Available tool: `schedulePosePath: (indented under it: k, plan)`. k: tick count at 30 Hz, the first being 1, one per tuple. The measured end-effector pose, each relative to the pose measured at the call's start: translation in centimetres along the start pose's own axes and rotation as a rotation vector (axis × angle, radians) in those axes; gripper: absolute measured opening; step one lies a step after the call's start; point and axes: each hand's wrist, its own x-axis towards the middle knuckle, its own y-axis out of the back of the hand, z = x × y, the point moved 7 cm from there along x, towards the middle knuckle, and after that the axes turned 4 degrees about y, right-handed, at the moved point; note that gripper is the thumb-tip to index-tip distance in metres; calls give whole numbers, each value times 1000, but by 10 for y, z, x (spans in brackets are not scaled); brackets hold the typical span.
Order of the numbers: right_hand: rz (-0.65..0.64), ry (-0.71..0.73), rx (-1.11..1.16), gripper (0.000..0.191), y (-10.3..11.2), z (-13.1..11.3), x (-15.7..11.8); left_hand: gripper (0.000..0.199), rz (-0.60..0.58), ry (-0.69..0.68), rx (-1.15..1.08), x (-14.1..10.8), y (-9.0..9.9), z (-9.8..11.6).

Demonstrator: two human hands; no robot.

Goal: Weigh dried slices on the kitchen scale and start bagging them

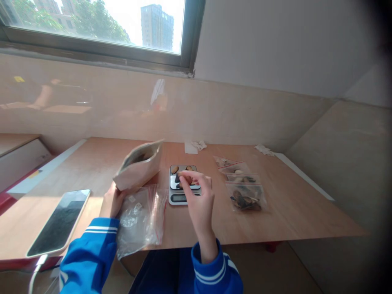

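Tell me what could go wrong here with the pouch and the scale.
The left hand holds the open paper pouch tilted, so contents might spill. The right hand has its fingers right over the scale; pressing may skew the reading. The empty zip bags overhang the table edge and could slide off.

kraft pouch (139, 165): 1 | scale (183, 184): 1 | phone (59, 222): 1 | filled bags (241, 183): 3 | hands (199, 200): 2

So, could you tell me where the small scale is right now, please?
In the head view, the small scale sits mid-table under the right hand, between the paper pouch and the filled zip bags.
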Motion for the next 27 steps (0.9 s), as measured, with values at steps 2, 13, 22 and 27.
schedulePosePath:
  k: [2, 13, 22, 27]
  plan:
    - [-19, -124, -24, 15, -3, 37, 4, 56, 36, 53, 11, 2, 0, -4]
    - [-345, 5, -323, 25, -67, 110, 22, 67, 11, 30, 0, -3, 2, 3]
    - [-193, -43, -332, 25, -39, 110, -5, 65, -16, 49, -33, -1, -2, -2]
    - [-99, -111, -270, 27, 2, 126, -47, 64, -7, 63, -23, -3, 0, 2]
